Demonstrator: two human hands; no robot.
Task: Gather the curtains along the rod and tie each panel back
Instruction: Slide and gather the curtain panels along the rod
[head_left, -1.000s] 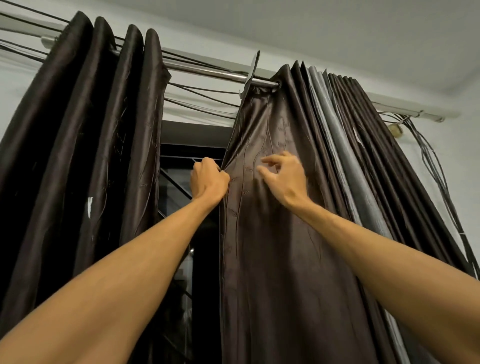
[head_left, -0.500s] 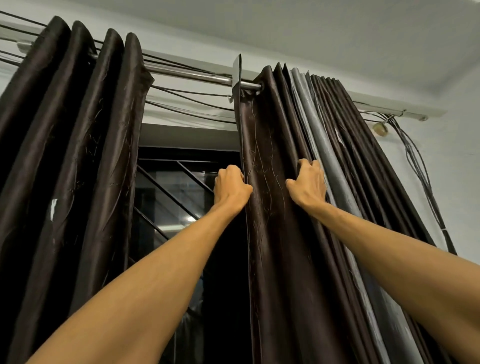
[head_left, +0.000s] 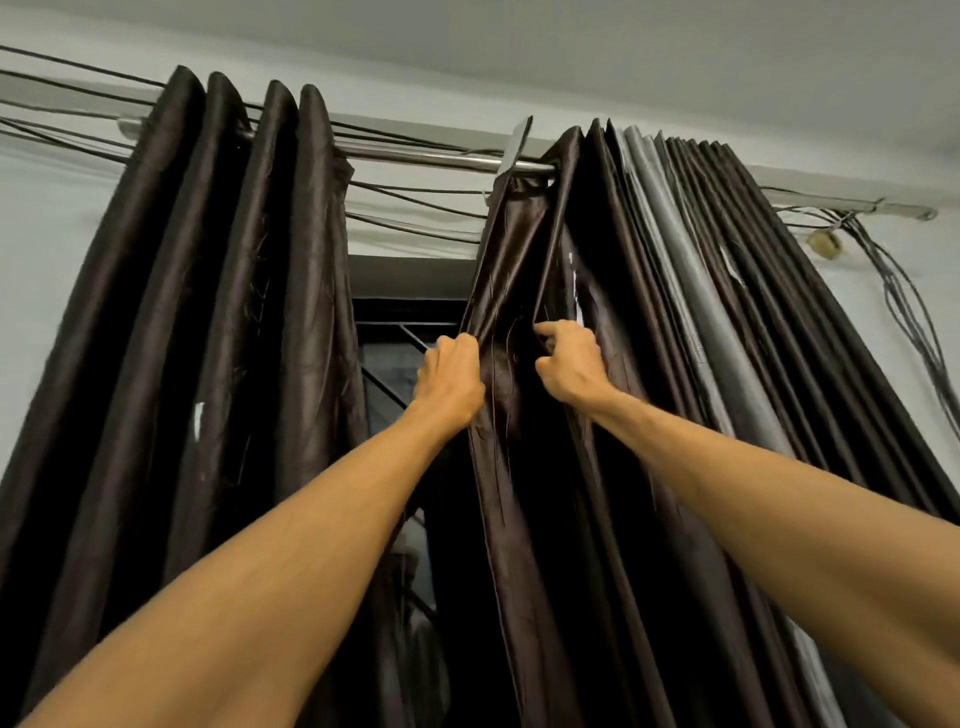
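Pale wall and ceiling behind, dark window (head_left: 400, 353) at centre. Bunched at 1 o'clock on the rod (head_left: 426, 158), right curtain panel (head_left: 675, 322), dark brown with a grey fold among its pleats. Left hand (head_left: 449, 374) with grip closed round that panel's leading edge; right hand (head_left: 571, 369) just beside, at its 3 o'clock, grip pinching the next fold. Gathered at 10 o'clock, left curtain panel (head_left: 208, 312). Loose cables (head_left: 904, 312) draped down the wall at 2 o'clock.
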